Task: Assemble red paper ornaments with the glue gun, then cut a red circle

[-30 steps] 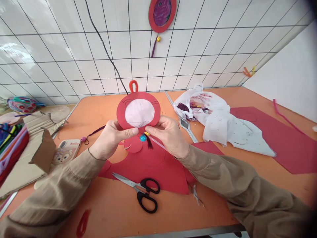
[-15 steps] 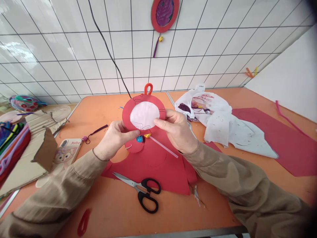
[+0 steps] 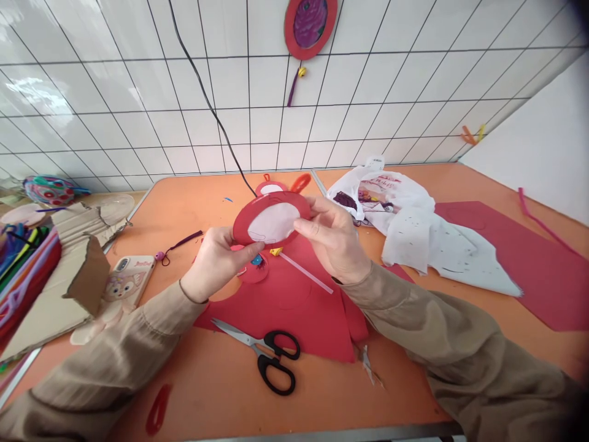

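Note:
A round red paper ring with a white centre (image 3: 275,223) and an orange-red loop (image 3: 301,182) at its top is held up over the table, its face tilted. My left hand (image 3: 221,256) pinches its lower left edge between thumb and fingers. On the right edge, my right hand (image 3: 332,236) grips it with the thumb on the front. Below it lie red paper sheets (image 3: 289,313), a small red disc with a blue bead (image 3: 256,260), a yellow bell (image 3: 276,252) and a pale strip (image 3: 307,274). Another ring with a white centre (image 3: 270,188) is partly hidden behind.
Black-handled scissors (image 3: 276,362) lie on the orange table (image 3: 221,399). A phone (image 3: 131,279), cardboard (image 3: 87,276) and pipe cleaners (image 3: 27,270) sit left; a plastic bag (image 3: 402,196) and red sheet (image 3: 529,264) right. A similar ring (image 3: 310,24) hangs on the tiled wall.
The held ring has tipped back, so its face looks flatter, and its loop now leans right. Another ring behind it has come into view. Both hands keep their hold.

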A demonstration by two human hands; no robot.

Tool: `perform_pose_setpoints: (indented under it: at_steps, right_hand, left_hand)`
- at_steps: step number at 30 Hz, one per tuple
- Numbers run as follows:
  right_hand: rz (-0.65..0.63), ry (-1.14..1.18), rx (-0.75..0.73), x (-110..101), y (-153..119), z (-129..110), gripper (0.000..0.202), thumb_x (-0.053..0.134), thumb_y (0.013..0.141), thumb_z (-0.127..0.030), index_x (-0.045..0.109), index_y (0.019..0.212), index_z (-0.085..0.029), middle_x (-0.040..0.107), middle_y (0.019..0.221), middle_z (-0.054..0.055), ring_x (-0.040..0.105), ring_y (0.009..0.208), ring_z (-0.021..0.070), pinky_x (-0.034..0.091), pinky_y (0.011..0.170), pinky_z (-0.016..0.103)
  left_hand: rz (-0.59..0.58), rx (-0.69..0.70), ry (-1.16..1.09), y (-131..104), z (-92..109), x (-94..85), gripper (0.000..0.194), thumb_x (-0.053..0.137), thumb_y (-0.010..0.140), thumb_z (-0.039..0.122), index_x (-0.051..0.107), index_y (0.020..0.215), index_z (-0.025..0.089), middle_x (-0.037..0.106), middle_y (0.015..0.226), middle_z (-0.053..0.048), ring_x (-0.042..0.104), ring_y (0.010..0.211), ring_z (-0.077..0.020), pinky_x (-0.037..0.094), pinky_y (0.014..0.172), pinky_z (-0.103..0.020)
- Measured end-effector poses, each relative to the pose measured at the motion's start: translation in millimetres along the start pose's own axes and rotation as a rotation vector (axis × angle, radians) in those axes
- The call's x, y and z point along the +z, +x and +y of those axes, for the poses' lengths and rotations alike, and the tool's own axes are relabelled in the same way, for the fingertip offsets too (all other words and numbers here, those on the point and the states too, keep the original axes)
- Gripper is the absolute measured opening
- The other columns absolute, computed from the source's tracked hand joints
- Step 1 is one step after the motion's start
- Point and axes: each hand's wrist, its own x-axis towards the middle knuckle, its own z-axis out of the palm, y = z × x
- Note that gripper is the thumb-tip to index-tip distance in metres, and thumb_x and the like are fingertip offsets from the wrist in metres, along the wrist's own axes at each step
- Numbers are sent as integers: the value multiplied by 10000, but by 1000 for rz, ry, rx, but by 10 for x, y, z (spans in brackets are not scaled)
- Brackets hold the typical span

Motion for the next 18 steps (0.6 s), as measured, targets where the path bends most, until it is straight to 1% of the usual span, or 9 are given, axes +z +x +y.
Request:
perform_pose_setpoints:
  at_steps: [3,5,8,10,12,14,15,16,18]
  right_hand:
    - [-17,-54,-119,-82,37,-105,322,735,769,-235,675,1084,-256,700,1024,21,659,1043,212,561,876,361]
    - [-49,-168,-212,-128,50,-193,352,736,775,-220,667,1117,-268,697,1007,27,659,1040,216,566,878,371]
    - [-94,-474,-384,-167,51,-290,357,733,784,-208,674,1126,-291,713,1026,36,667,1010,228,571,913,406]
    - [-114,-684,-504,-175,46,-303,365,719,793,-197,674,1140,-302,724,1016,29,679,975,233,583,891,427]
    - [-122,-831,-607,-175,45,-277,357,690,814,-170,672,1147,-295,730,998,25,689,930,224,594,848,427]
    - [-124,-893,-673,-172,48,-231,319,642,845,-131,677,1124,-283,732,952,24,689,869,195,599,795,389]
    - [-118,-893,-692,-171,51,-209,305,618,854,-109,682,1102,-275,731,932,23,686,839,180,598,762,362]
    - [-106,-884,-696,-170,54,-189,300,598,857,-88,686,1078,-270,731,921,22,682,819,167,596,731,338]
    - [-74,-854,-678,-165,57,-162,296,590,845,-65,696,1034,-267,729,910,17,679,801,157,590,685,310]
  left_hand:
    - [23,89,217,7,53,-48,39,770,714,214,792,684,203,745,615,-20,680,579,-220,513,564,-309]
    - [-9,129,327,16,80,-75,78,740,719,193,770,647,201,723,578,-7,649,535,-195,474,526,-288]
    - [-75,159,473,25,118,-98,114,690,728,179,736,624,187,705,563,3,623,516,-170,447,508,-267]
    - [-106,177,545,28,141,-106,90,671,721,165,729,653,177,714,595,6,636,551,-167,461,534,-259]
    - [-111,188,586,30,159,-111,72,664,715,159,726,680,170,721,619,7,648,584,-169,481,567,-261]
    - [-116,166,567,34,163,-110,60,672,718,165,728,697,169,729,636,2,660,607,-176,500,590,-271]
    - [-128,135,523,36,157,-106,49,685,720,176,731,704,170,739,653,-4,670,622,-182,512,601,-278]
    - [-151,94,451,38,145,-97,43,703,721,194,739,721,170,753,684,-12,684,648,-192,527,615,-287]
    - [-204,2,250,37,103,-67,94,748,719,239,762,780,169,782,763,-33,713,712,-215,558,651,-310]
